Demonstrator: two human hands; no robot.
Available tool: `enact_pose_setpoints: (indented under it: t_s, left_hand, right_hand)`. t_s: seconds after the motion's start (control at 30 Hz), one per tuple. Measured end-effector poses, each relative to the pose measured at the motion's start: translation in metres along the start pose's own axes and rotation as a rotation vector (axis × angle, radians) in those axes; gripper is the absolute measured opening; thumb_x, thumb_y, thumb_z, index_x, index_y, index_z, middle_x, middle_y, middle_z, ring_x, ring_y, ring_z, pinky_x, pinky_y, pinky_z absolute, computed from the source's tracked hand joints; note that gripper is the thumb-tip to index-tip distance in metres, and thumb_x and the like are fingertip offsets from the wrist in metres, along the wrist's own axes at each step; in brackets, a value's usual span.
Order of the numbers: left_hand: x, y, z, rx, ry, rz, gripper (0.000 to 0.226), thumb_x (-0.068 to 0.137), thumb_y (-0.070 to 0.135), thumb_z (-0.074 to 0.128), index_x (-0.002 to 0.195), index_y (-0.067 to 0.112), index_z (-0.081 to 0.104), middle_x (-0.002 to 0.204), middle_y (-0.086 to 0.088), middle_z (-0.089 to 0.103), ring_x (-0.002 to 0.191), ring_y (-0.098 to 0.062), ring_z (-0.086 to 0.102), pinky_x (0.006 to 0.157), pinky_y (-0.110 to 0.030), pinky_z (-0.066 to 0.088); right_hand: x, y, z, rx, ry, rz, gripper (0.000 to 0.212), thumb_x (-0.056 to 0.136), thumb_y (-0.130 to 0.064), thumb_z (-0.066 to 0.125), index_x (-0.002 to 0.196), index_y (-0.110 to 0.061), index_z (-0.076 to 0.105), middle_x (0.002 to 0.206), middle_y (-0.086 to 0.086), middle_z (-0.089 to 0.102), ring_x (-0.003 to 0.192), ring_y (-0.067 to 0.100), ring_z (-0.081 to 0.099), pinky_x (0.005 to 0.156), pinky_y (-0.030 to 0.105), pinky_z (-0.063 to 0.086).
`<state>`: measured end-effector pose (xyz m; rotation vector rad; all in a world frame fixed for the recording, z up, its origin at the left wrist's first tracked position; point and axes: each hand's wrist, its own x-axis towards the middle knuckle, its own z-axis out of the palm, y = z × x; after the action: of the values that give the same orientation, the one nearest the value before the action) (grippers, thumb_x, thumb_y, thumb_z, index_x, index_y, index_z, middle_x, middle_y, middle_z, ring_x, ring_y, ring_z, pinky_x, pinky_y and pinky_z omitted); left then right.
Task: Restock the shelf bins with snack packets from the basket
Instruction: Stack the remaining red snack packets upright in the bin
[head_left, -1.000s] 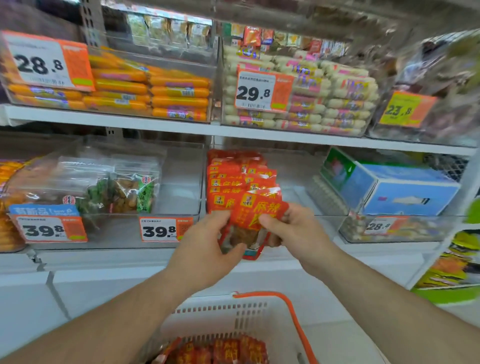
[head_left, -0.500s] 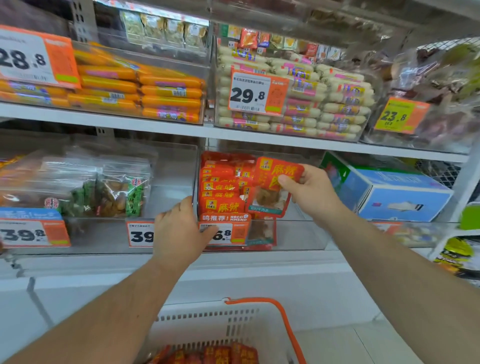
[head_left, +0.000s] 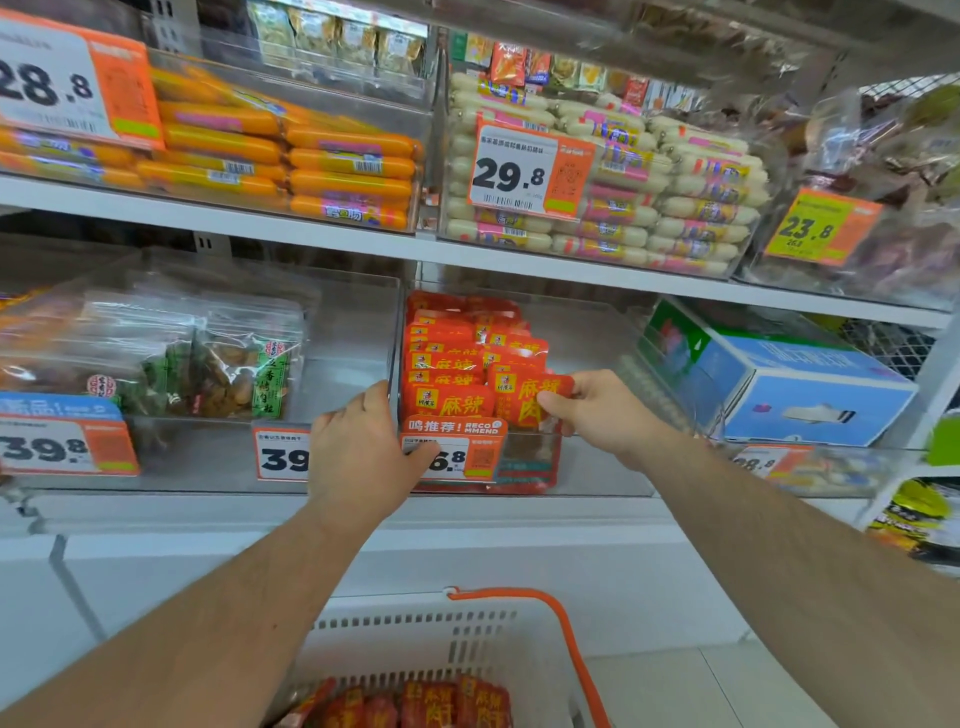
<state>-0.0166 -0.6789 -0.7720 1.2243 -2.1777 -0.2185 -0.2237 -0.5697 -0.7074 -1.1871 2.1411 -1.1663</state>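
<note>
Running along the lower shelf (head_left: 332, 512), the clear bin (head_left: 597, 457) at its front edge holds rows of red snack packets (head_left: 447, 364); more wait in the white basket (head_left: 415, 639) below. The left hand (head_left: 363, 452) grips the bin's front left corner, thumb across the price tag (head_left: 457, 454). The right hand (head_left: 602, 410) pinches one packet (head_left: 524, 400) by its top edge, just behind the bin's front wall. To seat it well, slide it straight down, label forward, while steadying the bin.
</note>
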Motion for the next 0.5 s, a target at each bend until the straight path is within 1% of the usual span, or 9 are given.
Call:
enact_pose_setpoints:
  t_s: [0.07,0.13,0.23,0.3,0.37,0.43,0.5]
  left_hand:
    - [0.0,0.0,0.001,0.004,-0.004,0.0,0.07,0.077,0.065,0.067,0.129,0.022,0.046,0.119,0.002,0.063,0.113,-0.018,0.059,0.102,-0.04,0.039]
    - [0.001,-0.001,0.001,0.013,-0.005,0.001,0.072,0.077,0.065,0.066,0.13,0.021,0.045,0.12,0.002,0.063,0.114,-0.018,0.059,0.102,-0.04,0.038]
    - [0.0,-0.001,0.002,0.031,0.004,0.001,0.076,0.077,0.066,0.066,0.133,0.021,0.044,0.122,0.002,0.062,0.115,-0.018,0.058,0.103,-0.039,0.038]
    - [0.0,-0.001,0.002,0.03,0.01,0.003,0.074,0.077,0.067,0.065,0.132,0.021,0.044,0.121,0.002,0.062,0.114,-0.018,0.058,0.102,-0.038,0.038]
    - [-0.001,0.0,0.0,0.034,0.005,0.005,0.074,0.078,0.067,0.065,0.132,0.021,0.044,0.121,0.002,0.062,0.114,-0.018,0.059,0.103,-0.039,0.038]
    - [-0.001,0.001,-0.001,0.038,-0.007,0.002,0.074,0.078,0.067,0.065,0.132,0.021,0.043,0.122,0.001,0.062,0.114,-0.018,0.059,0.103,-0.039,0.038]
    - [-0.001,0.001,-0.001,0.043,-0.017,0.002,0.075,0.078,0.066,0.065,0.133,0.021,0.043,0.122,0.001,0.062,0.114,-0.019,0.059,0.103,-0.039,0.038]
  right_hand:
    - [0.003,0.001,0.0,-0.032,-0.036,0.041,0.02,0.095,-0.023,0.064,0.077,-0.015,0.069,0.084,-0.002,0.072,0.082,0.014,0.065,0.078,0.034,0.053]
    - [0.006,0.0,-0.001,-0.103,-0.083,0.078,0.014,0.093,-0.023,0.067,0.084,-0.014,0.073,0.094,0.0,0.074,0.093,0.018,0.068,0.087,0.037,0.053]
    - [0.009,0.0,-0.002,-0.155,-0.094,0.121,0.015,0.091,-0.021,0.069,0.096,-0.009,0.075,0.099,0.002,0.075,0.095,0.02,0.069,0.09,0.04,0.054]
    - [0.01,-0.001,-0.003,-0.194,-0.1,0.139,0.017,0.091,-0.02,0.069,0.1,-0.007,0.074,0.1,0.003,0.074,0.093,0.02,0.069,0.086,0.037,0.056]
    - [0.01,-0.003,-0.003,-0.215,-0.1,0.146,0.017,0.091,-0.019,0.069,0.101,-0.007,0.073,0.1,0.004,0.074,0.091,0.018,0.069,0.078,0.031,0.054]
    - [0.011,-0.004,-0.003,-0.209,-0.112,0.15,0.015,0.091,-0.019,0.069,0.1,-0.007,0.073,0.1,0.004,0.074,0.089,0.016,0.069,0.072,0.027,0.053]
    - [0.011,-0.003,-0.003,-0.217,-0.122,0.156,0.017,0.091,-0.021,0.07,0.101,-0.008,0.073,0.101,0.003,0.074,0.089,0.016,0.069,0.073,0.029,0.056]
